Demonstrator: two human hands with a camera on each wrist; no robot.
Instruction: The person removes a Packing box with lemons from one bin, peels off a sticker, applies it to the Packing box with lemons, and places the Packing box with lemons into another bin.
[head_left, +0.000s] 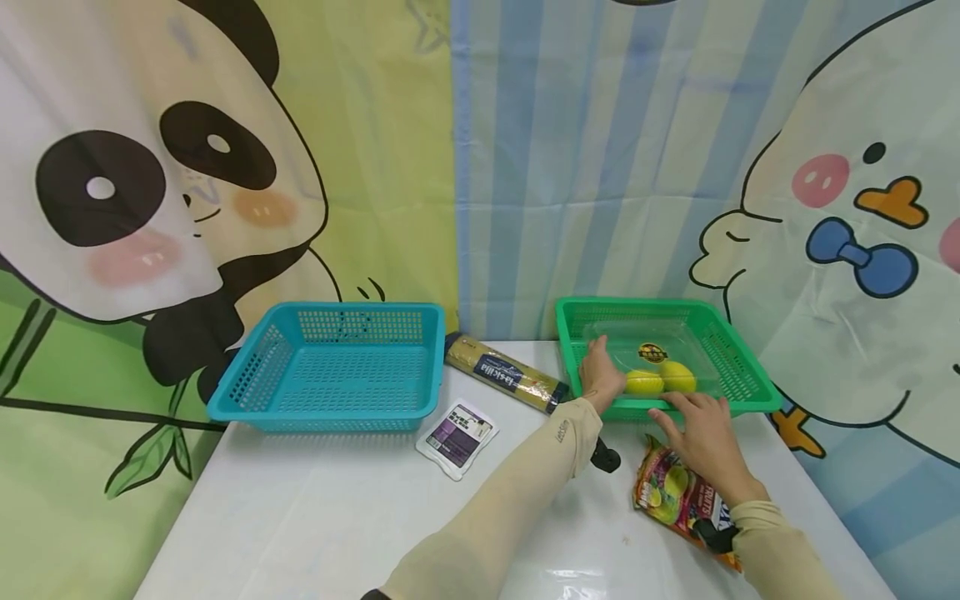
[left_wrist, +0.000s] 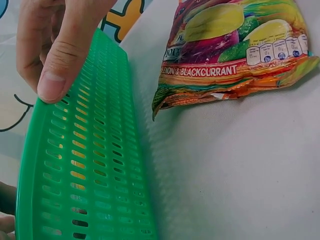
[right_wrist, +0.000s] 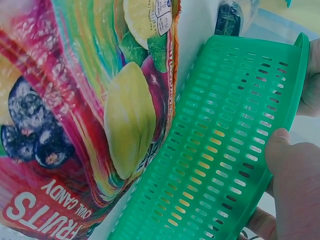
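Both hands are on the green basket (head_left: 738,367), far right of the tabletop (head_left: 315,517). My left hand (head_left: 602,373) grips the near-left rim: thumb on the outer wall in the left wrist view, fingers over the edge. My right hand (head_left: 701,433) grips the near rim, thumb on the outside wall, fingers curled under in the right wrist view. Inside the basket there's a clear box (head_left: 637,346) with two lemons (head_left: 662,380).

The candy bag (head_left: 675,492) lies just in front of the basket, partly under my right wrist. The blue basket (head_left: 337,367) sits far left, well apart. Between the baskets is a long gold pack (head_left: 504,372), with a small white pouch (head_left: 457,437) nearer me.
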